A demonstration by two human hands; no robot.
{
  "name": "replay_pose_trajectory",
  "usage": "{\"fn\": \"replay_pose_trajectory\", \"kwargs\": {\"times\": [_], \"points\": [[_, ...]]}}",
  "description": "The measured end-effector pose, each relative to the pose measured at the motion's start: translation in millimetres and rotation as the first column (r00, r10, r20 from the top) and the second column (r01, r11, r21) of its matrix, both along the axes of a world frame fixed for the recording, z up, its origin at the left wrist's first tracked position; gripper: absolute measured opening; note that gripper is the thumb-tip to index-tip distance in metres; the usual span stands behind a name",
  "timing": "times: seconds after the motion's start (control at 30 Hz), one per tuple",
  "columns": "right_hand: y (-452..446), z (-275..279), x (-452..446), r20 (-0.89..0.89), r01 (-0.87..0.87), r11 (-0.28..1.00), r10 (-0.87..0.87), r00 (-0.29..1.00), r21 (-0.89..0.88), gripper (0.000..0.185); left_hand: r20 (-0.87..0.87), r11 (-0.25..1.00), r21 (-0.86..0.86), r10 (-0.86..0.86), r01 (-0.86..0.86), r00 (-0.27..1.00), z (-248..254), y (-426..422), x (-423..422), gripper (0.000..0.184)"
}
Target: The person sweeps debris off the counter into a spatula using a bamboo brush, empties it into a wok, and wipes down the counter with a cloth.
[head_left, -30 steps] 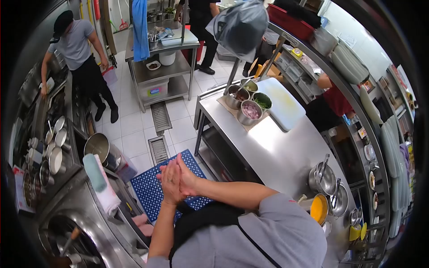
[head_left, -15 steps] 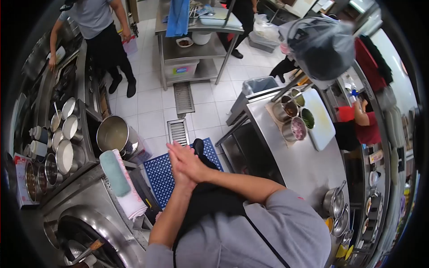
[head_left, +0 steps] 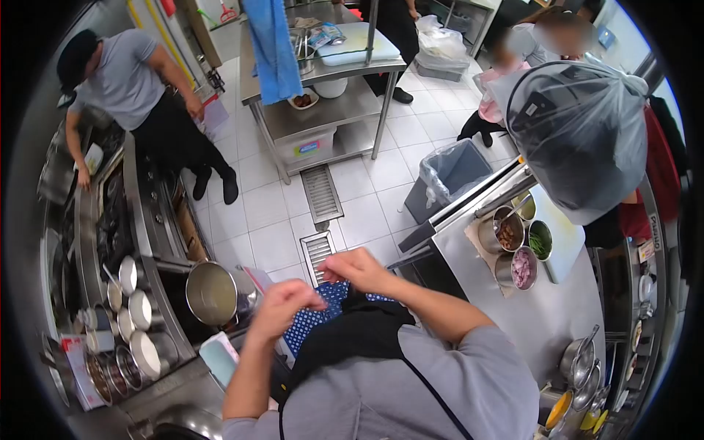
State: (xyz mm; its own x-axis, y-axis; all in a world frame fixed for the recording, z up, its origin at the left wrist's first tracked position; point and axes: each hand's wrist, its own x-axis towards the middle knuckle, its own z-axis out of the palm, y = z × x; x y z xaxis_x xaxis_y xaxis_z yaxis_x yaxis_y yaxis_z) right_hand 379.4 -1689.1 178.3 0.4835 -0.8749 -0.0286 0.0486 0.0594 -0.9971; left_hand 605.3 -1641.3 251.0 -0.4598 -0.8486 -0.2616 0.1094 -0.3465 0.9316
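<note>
My left hand point(head_left: 287, 306) and my right hand point(head_left: 358, 273) are held in front of the black apron point(head_left: 345, 326), a small gap between them. Both have their fingers loosely curled in, and nothing shows in either one; the left is slightly blurred. Beneath them lies a blue patterned mat point(head_left: 306, 330) on the floor, partly covered by my arms and body. To the left of my left hand stands a large steel pot point(head_left: 211, 293) with pale liquid. A folded cloth point(head_left: 218, 359) rests near my left forearm.
On the right, a steel counter point(head_left: 477, 293) bears metal containers of chopped food point(head_left: 523, 268) and a white cutting board point(head_left: 561, 253). Several pots point(head_left: 143, 345) line the left. A grey bin point(head_left: 447, 176) and steel table point(head_left: 330, 121) stand ahead. A person point(head_left: 125, 81) works at the left stove.
My hands, pressed together before, have come apart, and their fingers are now curled. The view has tilted up, showing more of the people ahead.
</note>
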Motion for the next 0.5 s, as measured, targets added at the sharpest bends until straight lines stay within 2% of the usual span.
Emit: {"fn": "replay_pose_trajectory", "kwargs": {"times": [0.03, 0.1, 0.13, 0.17, 0.2, 0.23, 0.27, 0.3, 0.33, 0.37, 0.4, 0.43, 0.47, 0.5], "points": [[-9.6, 29.2, -16.7, -0.021, -0.006, 1.000, 0.006, 1.000, -0.002, 0.035, 0.021, 0.995, -0.099, 0.000, 0.002, 1.000, 17.6, -19.4, 16.2, 0.026], [-34.9, 87.0, -55.4, -0.107, -0.034, 0.999, 0.031, 0.994, -0.030, 0.033, 0.178, 0.921, -0.388, 0.100, -0.023, 0.979, 83.0, -51.1, 43.0, 0.021], [-43.1, 121.1, -69.0, -0.128, -0.019, 0.994, 0.004, 0.992, -0.110, 0.030, 0.116, 0.840, -0.535, 0.177, -0.089, 0.977, 111.8, -65.5, 47.8, 0.019], [-49.9, 155.1, -79.4, -0.152, -0.006, 0.982, -0.024, 0.988, -0.189, 0.028, 0.077, 0.706, -0.699, 0.233, -0.114, 0.969, 141.3, -77.4, 50.0, 0.016], [-58.0, 184.5, -88.6, -0.127, -0.044, 0.912, -0.009, 0.992, -0.408, 0.025, 0.030, 0.493, -0.862, 0.274, -0.114, 0.961, 169.6, -89.9, 49.7, 0.015], [-63.9, 211.3, -93.9, -0.113, -0.078, 0.789, 0.011, 0.994, -0.609, 0.023, 0.025, 0.338, -0.939, 0.236, -0.058, 0.971, 194.5, -101.5, 58.5, 0.015], [-61.8, 236.0, -91.6, -0.022, -0.093, 0.755, 0.104, 0.994, -0.649, 0.021, -0.035, 0.301, -0.952, 0.094, -0.062, 0.995, 214.0, -110.6, 61.8, 0.015], [-57.5, 256.7, -86.2, 0.064, -0.105, 0.715, 0.205, 0.977, -0.691, 0.019, -0.072, 0.294, -0.953, 0.033, -0.079, 0.997, 210.0, -111.8, 67.3, 0.019], [-55.7, 272.7, -83.1, -0.010, -0.263, 0.646, 0.368, 0.930, -0.717, 0.018, 0.160, 0.211, -0.954, -0.235, 0.211, 0.959, 234.2, -133.8, 63.3, 0.022], [-55.8, 284.9, -76.2, -0.101, -0.403, 0.572, 0.486, 0.868, -0.715, 0.019, 0.387, 0.080, -0.877, -0.466, 0.474, 0.795, 258.5, -156.0, 59.2, 0.026], [-56.1, 297.3, -69.5, -0.190, -0.532, 0.482, 0.591, 0.784, -0.696, 0.021, 0.448, 0.099, -0.795, -0.570, 0.599, 0.689, 256.4, -160.2, 56.3, 0.015], [-54.4, 303.7, -58.9, -0.270, -0.634, 0.422, 0.651, 0.709, -0.649, 0.025, 0.500, -0.091, -0.776, -0.692, 0.624, 0.520, 244.2, -178.2, 49.9, 0.022], [-52.0, 304.7, -44.5, -0.256, -0.600, 0.433, 0.624, 0.738, -0.673, 0.022, 0.363, -0.028, -0.841, -0.770, 0.540, 0.525, 235.0, -177.9, 42.3, 0.033], [-50.0, 305.5, -26.5, -0.241, -0.560, 0.448, 0.590, 0.771, -0.697, 0.020, 0.302, -0.033, -0.861, -0.835, 0.507, 0.459, 229.2, -185.5, 38.3, 0.032]]}}
